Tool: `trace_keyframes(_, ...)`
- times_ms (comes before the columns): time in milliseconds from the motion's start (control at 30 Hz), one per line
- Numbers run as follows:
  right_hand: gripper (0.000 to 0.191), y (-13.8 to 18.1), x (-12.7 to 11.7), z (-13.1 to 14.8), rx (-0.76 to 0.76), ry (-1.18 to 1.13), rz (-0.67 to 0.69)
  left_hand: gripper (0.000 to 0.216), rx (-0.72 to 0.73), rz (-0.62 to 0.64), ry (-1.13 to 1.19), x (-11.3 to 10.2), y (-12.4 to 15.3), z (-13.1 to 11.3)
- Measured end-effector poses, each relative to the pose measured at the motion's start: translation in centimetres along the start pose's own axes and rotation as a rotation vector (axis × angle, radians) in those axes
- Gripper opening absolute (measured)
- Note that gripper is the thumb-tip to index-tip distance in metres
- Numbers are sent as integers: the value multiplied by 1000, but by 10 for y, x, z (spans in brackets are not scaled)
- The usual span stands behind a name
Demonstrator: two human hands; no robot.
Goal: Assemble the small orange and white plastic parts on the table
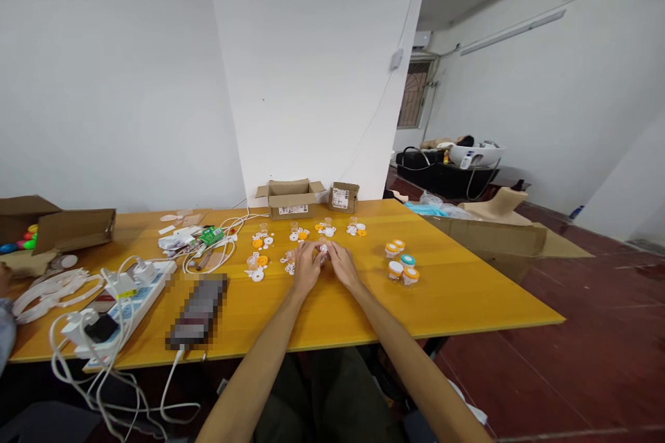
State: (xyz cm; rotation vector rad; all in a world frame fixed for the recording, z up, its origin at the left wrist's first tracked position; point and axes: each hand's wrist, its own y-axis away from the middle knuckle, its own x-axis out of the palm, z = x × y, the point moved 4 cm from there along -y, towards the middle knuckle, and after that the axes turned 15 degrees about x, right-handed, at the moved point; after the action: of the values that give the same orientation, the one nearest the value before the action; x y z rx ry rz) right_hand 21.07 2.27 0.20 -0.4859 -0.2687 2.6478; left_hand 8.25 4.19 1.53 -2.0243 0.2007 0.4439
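My left hand (307, 267) and my right hand (343, 264) meet over the middle of the yellow table (467, 297), fingers curled together round a small white part (323, 249) pinched between them. Small groups of white and orange plastic parts (260, 259) lie in front of and around the hands. To the right of my right hand stand several small assembled containers with orange and teal lids (401, 261).
Two open cardboard boxes (291, 198) sit at the table's far edge against a white pillar. On the left lie a white power strip with chargers and cables (125, 291), a phone (200, 308) and another box with coloured items (31, 232). Flattened cardboard (499, 235) lies on the right.
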Motion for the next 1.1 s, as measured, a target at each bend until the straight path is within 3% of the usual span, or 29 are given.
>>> trace_keyframes(400,44,-1,1,-4,-27,12,-27,12,-30,-5,50,-1,-2,0)
trace_keyframes(667,39,0,0,-4,-65,99,-77,13,-73,-37,249,0,-2,1)
trace_keyframes(1100,42,-2,1,-6,-24,30,-16,17,-193,-51,333,8,2,11)
